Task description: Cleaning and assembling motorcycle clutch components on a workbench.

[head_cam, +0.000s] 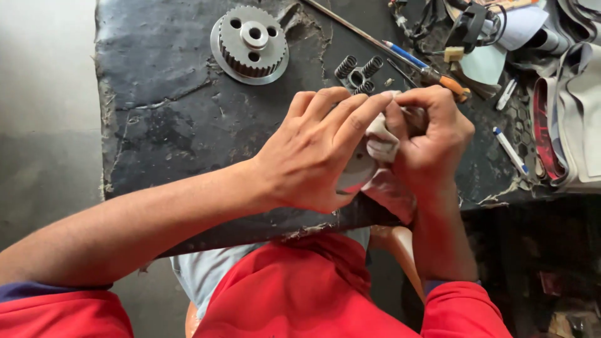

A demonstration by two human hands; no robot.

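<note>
Cracked black bench [156, 125]; hands [375, 147] grip crumpled cloth [380, 139], possibly metal disc [355, 174].

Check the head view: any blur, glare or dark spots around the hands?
Head view: soft, even daylight, no hard shadows; left hand and right hand fairly sharp, the white cloth between them washed out; slight sheen on the round metal part and toothed wheel; lower right corner under the table too dark to read.
</note>
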